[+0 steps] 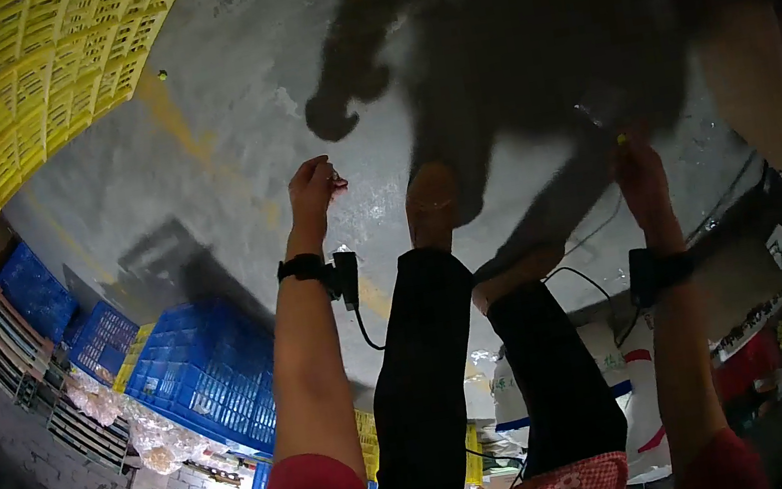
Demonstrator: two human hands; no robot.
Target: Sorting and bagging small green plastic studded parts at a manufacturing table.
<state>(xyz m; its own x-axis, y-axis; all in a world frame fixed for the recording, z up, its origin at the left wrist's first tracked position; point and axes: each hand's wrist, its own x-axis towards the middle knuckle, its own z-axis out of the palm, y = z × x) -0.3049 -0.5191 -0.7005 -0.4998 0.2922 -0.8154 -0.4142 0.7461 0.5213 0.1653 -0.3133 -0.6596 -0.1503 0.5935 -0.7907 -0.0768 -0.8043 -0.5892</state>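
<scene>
Over the grey concrete floor point(376, 211), my left hand point(316, 195) is raised with its fingers curled and pinched together. Whatever may be between those fingertips is too small to make out. My right hand point(642, 177) is in dark shadow, its fingers closed on a small yellow-green piece point(622, 140). A thin, clear, shiny strip point(588, 115) shows just beyond these fingertips; whether it joins the piece cannot be seen. Each wrist wears a black strap with a small box and a cable. My legs and feet are between the two arms.
A yellow slatted crate point(56, 67) stands at the far left, a tiny yellow-green bit point(163, 75) on the floor beside it. Blue crates point(203, 374) and clear plastic bags point(159, 436) are at the left. Brown cardboard point(748, 75) is at the right, a white sack point(645, 399) near my legs.
</scene>
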